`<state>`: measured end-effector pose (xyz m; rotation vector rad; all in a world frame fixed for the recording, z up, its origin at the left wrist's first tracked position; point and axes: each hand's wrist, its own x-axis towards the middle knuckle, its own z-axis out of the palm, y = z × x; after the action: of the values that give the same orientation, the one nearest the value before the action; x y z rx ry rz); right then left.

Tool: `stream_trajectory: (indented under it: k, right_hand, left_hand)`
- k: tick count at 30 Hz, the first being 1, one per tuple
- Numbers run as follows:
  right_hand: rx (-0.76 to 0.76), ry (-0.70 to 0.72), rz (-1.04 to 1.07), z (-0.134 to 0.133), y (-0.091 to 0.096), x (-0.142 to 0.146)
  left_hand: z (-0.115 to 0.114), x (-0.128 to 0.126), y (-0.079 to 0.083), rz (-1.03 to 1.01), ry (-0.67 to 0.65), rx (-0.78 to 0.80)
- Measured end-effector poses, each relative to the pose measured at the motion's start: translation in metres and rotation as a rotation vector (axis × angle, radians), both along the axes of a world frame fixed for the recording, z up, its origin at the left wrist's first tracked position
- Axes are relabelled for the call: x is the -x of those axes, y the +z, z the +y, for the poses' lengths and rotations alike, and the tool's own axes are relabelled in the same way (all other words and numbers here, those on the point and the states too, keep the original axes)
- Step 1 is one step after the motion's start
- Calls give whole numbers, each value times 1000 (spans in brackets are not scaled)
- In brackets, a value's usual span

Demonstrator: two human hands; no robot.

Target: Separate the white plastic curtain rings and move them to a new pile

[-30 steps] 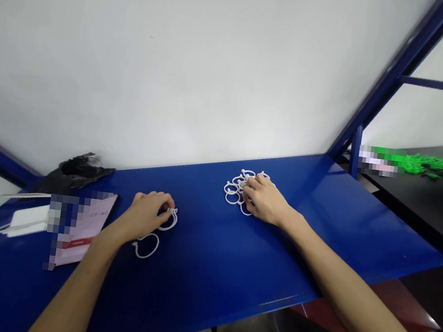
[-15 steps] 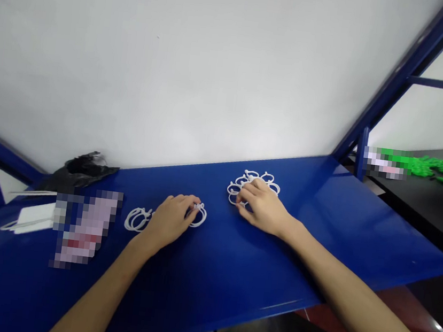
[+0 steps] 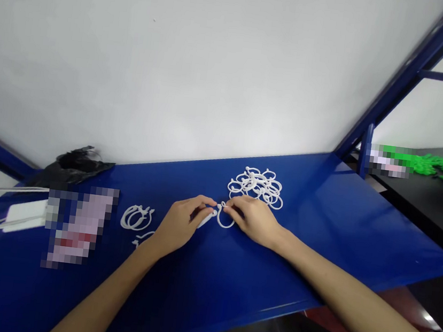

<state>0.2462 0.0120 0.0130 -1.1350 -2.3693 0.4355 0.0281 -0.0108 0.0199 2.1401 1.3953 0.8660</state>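
My two hands meet at the middle of a blue shelf [image 3: 232, 275]. A white plastic ring [image 3: 224, 217] lies between them, and my right hand [image 3: 253, 219] pinches its top end while my left hand [image 3: 182, 223] pinches the ring's other end from the left. Just behind my right hand sits a pile of several white rings [image 3: 257, 185]. To the left of my left hand lie two stacked white rings [image 3: 137, 216], with another ring [image 3: 142, 240] partly hidden beside my left wrist.
A black crumpled bag [image 3: 72, 165] lies at the back left by the white wall. A white flat device with a cable [image 3: 24, 213] and a blurred card [image 3: 79, 226] sit at the left. Green parts [image 3: 439, 167] lie on a black table at the right.
My left hand moved right from the small ring group to the middle. My right hand drew back from the pile with one ring, and both hands now pinch it.
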Motion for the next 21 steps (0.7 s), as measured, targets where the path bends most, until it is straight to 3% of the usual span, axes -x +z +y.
stream_trajectory:
  k: [7,11,17,21]
  right_hand:
    - [-11,51,15,-2,1,1]
    - [-42,115,21,-1,-1,0]
    - [-78,186,55,-4,-2,1]
    - [-184,196,1,-9,-5,5]
  left_hand:
    - [0,2,-10,128,10,-143]
    - [-3,2,-10,159,-54,-257]
    - [-2,2,-10,138,-87,-235]
    - [-3,1,-9,139,-80,-203]
